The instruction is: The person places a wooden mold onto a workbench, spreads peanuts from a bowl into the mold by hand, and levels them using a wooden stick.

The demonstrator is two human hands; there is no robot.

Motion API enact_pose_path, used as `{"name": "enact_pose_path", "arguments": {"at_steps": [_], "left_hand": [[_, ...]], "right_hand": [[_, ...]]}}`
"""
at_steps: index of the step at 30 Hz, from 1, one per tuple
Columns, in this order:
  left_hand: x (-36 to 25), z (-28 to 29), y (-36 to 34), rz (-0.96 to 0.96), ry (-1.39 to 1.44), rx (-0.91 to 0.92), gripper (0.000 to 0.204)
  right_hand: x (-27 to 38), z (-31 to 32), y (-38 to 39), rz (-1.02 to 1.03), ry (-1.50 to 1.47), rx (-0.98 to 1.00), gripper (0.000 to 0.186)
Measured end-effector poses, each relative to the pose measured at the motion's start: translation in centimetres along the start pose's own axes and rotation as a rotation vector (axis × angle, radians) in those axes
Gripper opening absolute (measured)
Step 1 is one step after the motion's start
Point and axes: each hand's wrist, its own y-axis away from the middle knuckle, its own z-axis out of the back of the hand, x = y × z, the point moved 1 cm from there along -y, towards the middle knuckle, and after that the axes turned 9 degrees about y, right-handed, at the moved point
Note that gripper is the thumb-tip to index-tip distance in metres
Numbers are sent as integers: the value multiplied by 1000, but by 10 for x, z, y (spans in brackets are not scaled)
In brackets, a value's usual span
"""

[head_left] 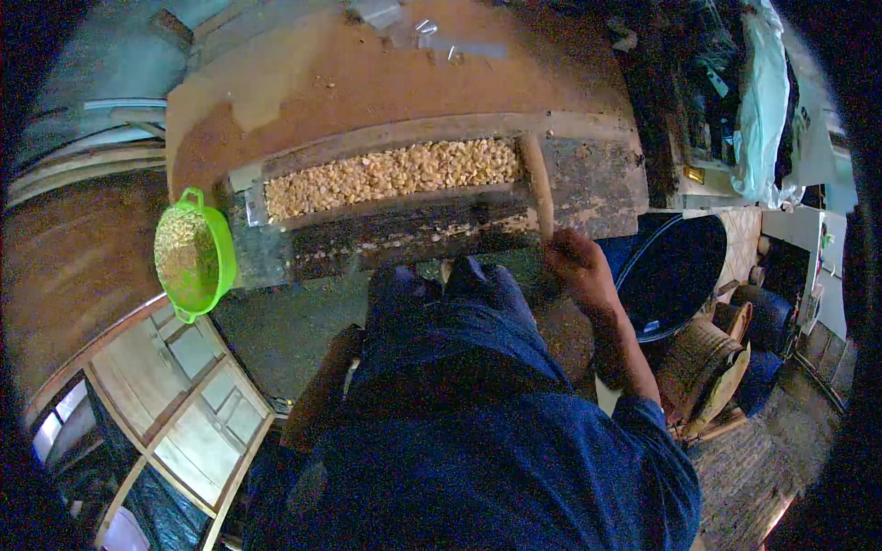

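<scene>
My right hand point(581, 268) is closed round the near end of a wooden stick point(537, 176). The stick reaches away from me, its far end at the right end of a long, narrow bed of pale tan, nut-like pieces point(395, 176). These pieces lie between wooden strips on a worn, dark wooden board point(593, 184). Low beside my left thigh, my left hand point(347, 347) hangs away from the board; its fingers are too dark to make out. At the board's left end is a bright green oval basin point(219, 262) with two handles, partly filled with small pale bits.
Beyond the board spreads a brown surface point(367, 83) with clear plastic scraps at its far side. A large dark blue tub point(675, 275) stands right of my right arm, near a woven basket point(694, 367). A wooden-framed window panel point(184, 432) is at lower left.
</scene>
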Motion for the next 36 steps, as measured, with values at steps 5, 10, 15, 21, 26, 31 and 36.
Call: {"name": "enact_pose_path", "arguments": {"at_steps": [5,10,15,21,26,31,36], "left_hand": [[-16,6,7,172,420,95,34],[-9,-1,-1,-5,-19,-3,37],[29,-28,-29,-343,-89,-7,33],[17,-28,-14,-158,203,-51,31],[-32,7,20,51,81,18,28],[40,-47,-42,-308,-108,-54,28],[17,-38,-24,-282,-194,-46,32]], "right_hand": [[-22,-9,-8,183,37,-124,16],[-8,2,-4,65,75,-14,19],[-1,9,5,69,162,0,20],[-13,4,16,22,82,-1,21],[-2,8,20,-7,63,23,24],[2,4,12,95,116,30,23],[14,5,3,51,144,69,24]]}}
